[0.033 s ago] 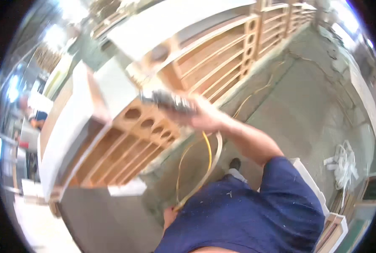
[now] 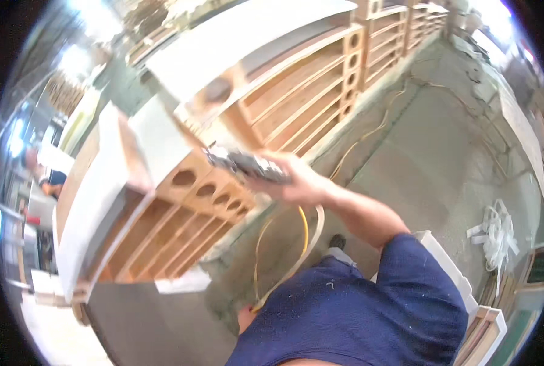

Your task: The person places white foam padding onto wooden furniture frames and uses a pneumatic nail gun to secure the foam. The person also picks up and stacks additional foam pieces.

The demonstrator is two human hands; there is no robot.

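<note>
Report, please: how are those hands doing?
Right fingers closed round blurred dark-and-silver tool. Left fingers by yellow hose, grip unclear. Tool near holed wooden frame, contact unclear. Hose loops between them.

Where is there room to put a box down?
Bare grey floor lies between the yellowish cord and the white straps, and between the lower-left pale panel and the left hand. It's crowded where the right hand holds the dark tool by the wooden frames.

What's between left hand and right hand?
Head view: a yellow hose and a pale hose curve between left hand and right hand, floor behind.
</note>
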